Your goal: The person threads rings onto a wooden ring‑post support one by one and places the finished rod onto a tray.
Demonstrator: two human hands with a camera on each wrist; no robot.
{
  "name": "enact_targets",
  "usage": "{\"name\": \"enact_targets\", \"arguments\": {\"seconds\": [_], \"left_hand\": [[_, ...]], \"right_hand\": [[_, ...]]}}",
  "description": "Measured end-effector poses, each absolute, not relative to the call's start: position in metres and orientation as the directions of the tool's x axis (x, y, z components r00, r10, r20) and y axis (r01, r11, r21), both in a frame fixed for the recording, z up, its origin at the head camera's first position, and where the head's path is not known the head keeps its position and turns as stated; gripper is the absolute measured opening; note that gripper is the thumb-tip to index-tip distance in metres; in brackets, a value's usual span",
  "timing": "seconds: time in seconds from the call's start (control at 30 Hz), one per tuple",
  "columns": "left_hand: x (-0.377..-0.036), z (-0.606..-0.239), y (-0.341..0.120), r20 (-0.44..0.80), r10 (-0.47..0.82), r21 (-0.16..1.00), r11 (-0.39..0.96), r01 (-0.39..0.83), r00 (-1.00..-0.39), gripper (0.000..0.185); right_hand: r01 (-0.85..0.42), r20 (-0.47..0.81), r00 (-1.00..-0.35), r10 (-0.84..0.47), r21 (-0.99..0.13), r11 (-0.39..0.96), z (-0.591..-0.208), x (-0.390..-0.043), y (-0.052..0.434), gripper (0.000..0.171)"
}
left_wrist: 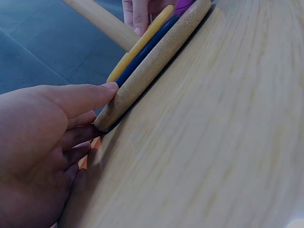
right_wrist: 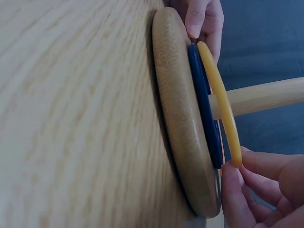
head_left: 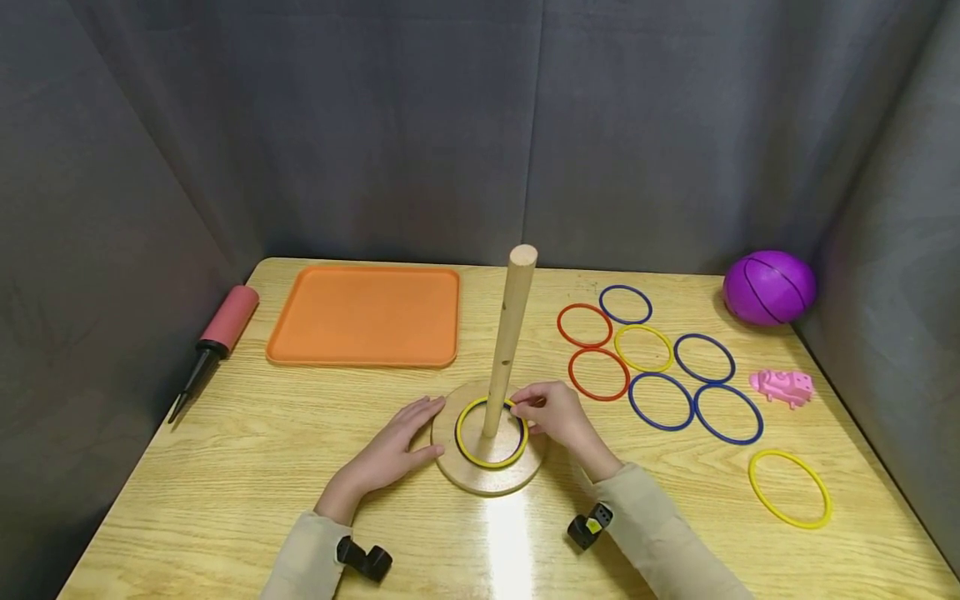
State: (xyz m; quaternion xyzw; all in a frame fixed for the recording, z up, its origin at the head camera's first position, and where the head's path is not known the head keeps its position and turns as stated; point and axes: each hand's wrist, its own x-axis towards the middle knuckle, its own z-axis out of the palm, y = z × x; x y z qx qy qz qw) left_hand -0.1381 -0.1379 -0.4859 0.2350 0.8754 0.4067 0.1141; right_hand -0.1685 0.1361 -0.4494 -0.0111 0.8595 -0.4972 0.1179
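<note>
A wooden peg (head_left: 507, 342) stands upright on a round wooden base (head_left: 487, 482). Around the peg, a yellow ring (head_left: 491, 464) lies over a blue ring (right_wrist: 205, 109) on the base. My right hand (head_left: 553, 414) pinches the yellow ring at its right side between thumb and fingers, and in the right wrist view that side is raised slightly off the blue one. At the base's left edge, my left hand (head_left: 393, 450) rests with its fingers extended. Its thumb (left_wrist: 90, 97) touches the rim near the rings in the left wrist view.
Several loose rings lie to the right, among them a red ring (head_left: 598, 374) and a yellow ring (head_left: 790, 489). Beyond are a pink toy (head_left: 782, 387) and a purple ball (head_left: 768, 287). An orange tray (head_left: 365, 317) and a red hand pump (head_left: 217, 346) are on the left.
</note>
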Motion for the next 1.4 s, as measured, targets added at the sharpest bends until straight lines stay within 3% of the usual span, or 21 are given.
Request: {"name": "enact_targets", "arguments": {"seconds": [0.5,0.97,1.4], "left_hand": [[-0.139,-0.488,-0.139,-0.006,0.507,0.768,0.554,0.321,-0.862,0.07],[-0.139,-0.487,-0.138,-0.016,0.508,0.778,0.547,0.309,-0.861,0.071],[-0.138,-0.488,-0.138,-0.012,0.502,0.776,0.55,0.309,-0.865,0.07]], "right_hand": [[0.094,-0.18,-0.973,-0.147,-0.885,0.457,-0.444,-0.164,0.144,0.017],[0.032,-0.101,-0.983,-0.155,-0.917,0.397,-0.413,-0.142,0.171,0.029],[0.022,-0.045,-0.997,-0.061,-0.941,0.338,-0.401,-0.129,0.222,0.038]]}}
